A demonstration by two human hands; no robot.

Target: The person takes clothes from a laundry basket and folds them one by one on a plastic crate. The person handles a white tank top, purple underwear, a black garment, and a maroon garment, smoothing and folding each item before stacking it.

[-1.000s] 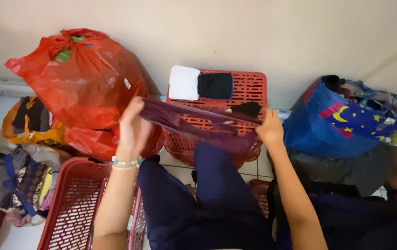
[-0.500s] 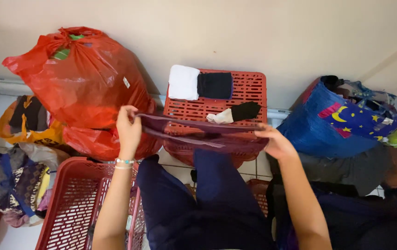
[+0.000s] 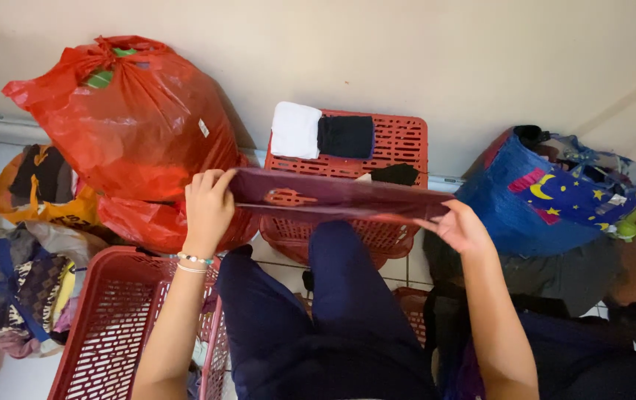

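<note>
A maroon cloth [image 3: 333,198] is stretched flat and level across the middle of the frame, held taut between the person's two hands. The left hand [image 3: 208,209], with beaded bracelets [image 3: 194,263] on its wrist, has its grip closed over the cloth's left end, fingers curled over the top edge. The right hand [image 3: 460,228], at centre right, pinches the cloth's right end between thumb and fingers, so the cloth spans straight from one grip to the other. The cloth hangs above the person's dark blue trousered knees [image 3: 318,296] and in front of an upturned red plastic basket [image 3: 399,148] just behind it. On that basket lie a folded white cloth [image 3: 295,130] and a folded black cloth [image 3: 345,136] side by side, touching, with another dark piece [image 3: 395,175] nearer the held cloth. A bulging red plastic bag [image 3: 132,126] fills the upper left, an orange bag [image 3: 36,192] beside it. A red laundry basket [image 3: 110,326] sits at lower left, just beside the left forearm. A blue bag with moon and stars [image 3: 547,200] stands at right, near the right hand.
</note>
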